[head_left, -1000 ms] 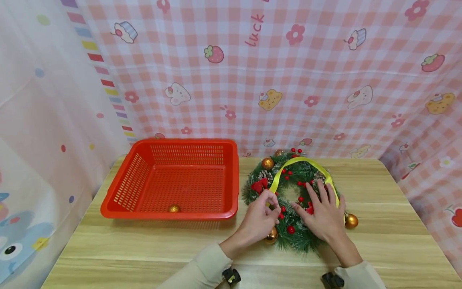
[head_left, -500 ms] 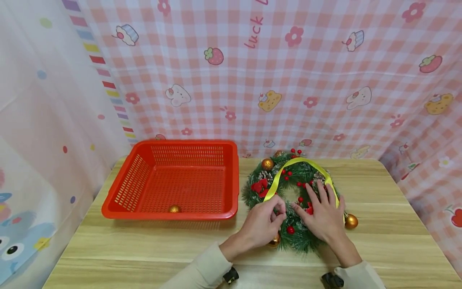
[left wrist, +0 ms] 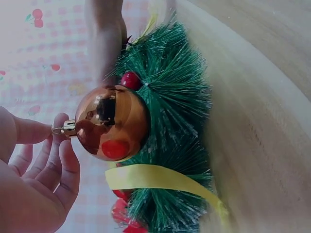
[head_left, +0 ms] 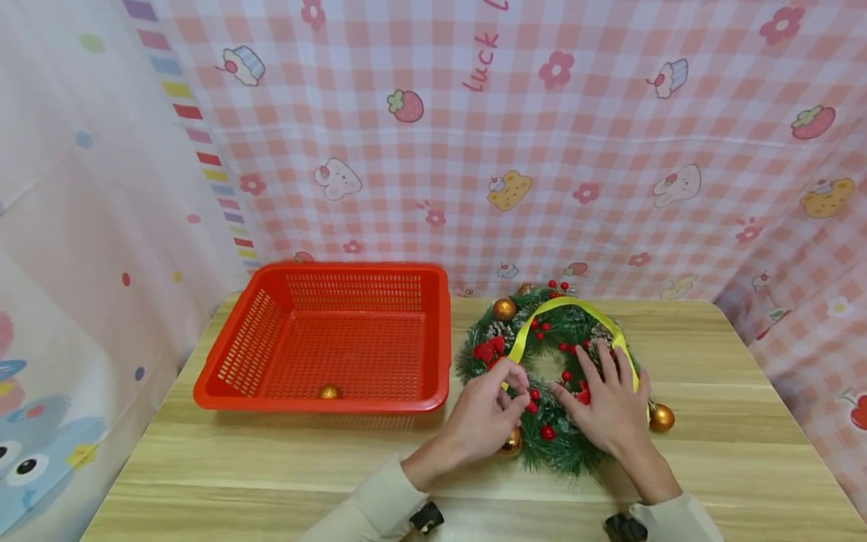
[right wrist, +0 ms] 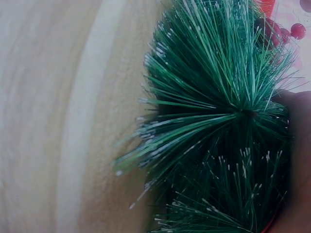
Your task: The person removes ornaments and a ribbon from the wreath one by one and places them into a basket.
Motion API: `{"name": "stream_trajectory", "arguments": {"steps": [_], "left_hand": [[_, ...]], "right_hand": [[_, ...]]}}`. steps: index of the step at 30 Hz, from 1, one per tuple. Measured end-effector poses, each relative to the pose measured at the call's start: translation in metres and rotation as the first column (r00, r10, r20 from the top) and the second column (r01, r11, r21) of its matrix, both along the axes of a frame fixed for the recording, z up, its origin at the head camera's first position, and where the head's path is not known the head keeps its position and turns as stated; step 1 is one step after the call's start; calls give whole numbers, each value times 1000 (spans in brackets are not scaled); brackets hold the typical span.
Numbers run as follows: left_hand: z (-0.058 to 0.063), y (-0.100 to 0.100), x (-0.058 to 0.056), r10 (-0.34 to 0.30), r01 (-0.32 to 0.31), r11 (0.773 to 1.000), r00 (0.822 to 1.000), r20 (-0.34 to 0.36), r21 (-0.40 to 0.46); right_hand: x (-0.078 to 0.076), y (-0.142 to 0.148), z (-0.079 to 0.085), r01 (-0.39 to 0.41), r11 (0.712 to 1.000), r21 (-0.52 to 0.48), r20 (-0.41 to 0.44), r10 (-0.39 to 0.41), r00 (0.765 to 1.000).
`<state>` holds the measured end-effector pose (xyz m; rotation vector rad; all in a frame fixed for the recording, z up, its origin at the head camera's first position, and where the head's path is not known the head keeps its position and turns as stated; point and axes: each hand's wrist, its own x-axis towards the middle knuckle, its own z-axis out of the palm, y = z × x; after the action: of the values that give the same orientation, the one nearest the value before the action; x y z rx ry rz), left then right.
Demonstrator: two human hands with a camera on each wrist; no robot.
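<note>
A green Christmas wreath (head_left: 565, 452) lies on the table, trimmed with red berries, pine cones and gold balls. Over it arches a yellow ribbon (head_left: 562, 302). At the wreath's near left, my left hand (head_left: 482, 414) has its fingers curled. The left wrist view shows its thumb and fingertips at the metal loop of a shiny copper bauble (left wrist: 114, 124), which they appear to pinch. My right hand (head_left: 612, 410) rests on the wreath's right side with fingers spread, over part of the ribbon. In the right wrist view, green needles (right wrist: 214, 111) fill most of the hand's side.
A red plastic basket (head_left: 325, 405) stands left of the wreath, with one gold glitter ball (head_left: 330, 392) inside. Another gold ball (head_left: 661, 418) sits at the wreath's right edge on the wooden table (head_left: 284, 467). A pink checked cloth (head_left: 433, 150) hangs behind.
My left hand shifted a little right and toward me, then back up and left, and the copper bauble moved slightly with it. The right hand stays in place on the wreath.
</note>
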<state>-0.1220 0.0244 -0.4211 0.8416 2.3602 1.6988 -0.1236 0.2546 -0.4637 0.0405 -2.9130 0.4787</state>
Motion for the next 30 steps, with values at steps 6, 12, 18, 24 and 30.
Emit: {"name": "stream_trajectory", "arguments": {"steps": [6,12,18,24,30], "left_hand": [[5,-4,0,39,-39,999,999,-13,8],[13,-12,-2,47,-47,998,999,-5,52],[24,-21,-6,76,-74,992,997,-7,101],[36,-34,-13,116,-114,988,993,-17,100],[47,-50,-20,164,-160,981,986,-32,107]], "right_hand": [[0,-1,0,-4,1000,-5,1,4,1000],[0,-2,1,0,1000,-1,-3,0,1000],[1,-1,2,-7,1000,-4,-1,7,1000],[0,1,1,-7,1000,-5,1,7,1000],[0,0,0,-11,1000,0,7,11,1000]]}}
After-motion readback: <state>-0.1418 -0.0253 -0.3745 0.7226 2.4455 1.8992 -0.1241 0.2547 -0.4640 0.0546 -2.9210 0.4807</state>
